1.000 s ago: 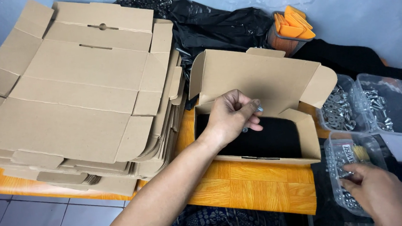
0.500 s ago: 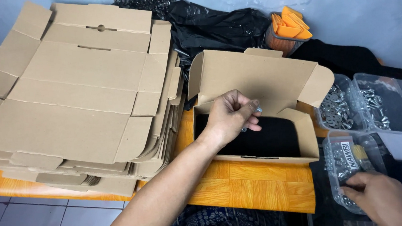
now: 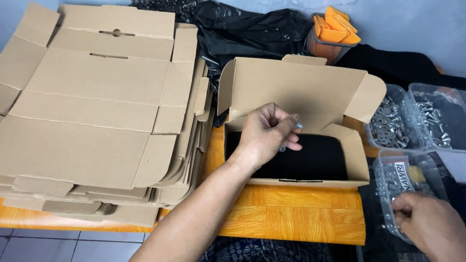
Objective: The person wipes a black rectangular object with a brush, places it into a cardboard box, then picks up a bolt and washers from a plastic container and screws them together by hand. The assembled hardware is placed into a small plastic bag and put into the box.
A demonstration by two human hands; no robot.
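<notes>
Left hand (image 3: 266, 137) pinching small metal bolts (image 3: 297, 126) over an open cardboard box (image 3: 296, 96) lined black inside, right hand (image 3: 431, 224) reaching closed-fingered into a clear plastic tub (image 3: 405, 171) of hardware, stack of flat cardboard boxes (image 3: 78, 109) to the left, all on an orange wooden table (image 3: 282, 212)

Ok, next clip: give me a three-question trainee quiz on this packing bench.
1. True or false: the left hand is over the open box.
2. Where is the right hand reaching? A) the stack of flat boxes B) the nearest clear tub C) the orange basket
3. What colour is the stuff lying inside the open box?

Key: 1 true. 2 B. 3 black; the left hand pinches small metal parts above it.
</notes>
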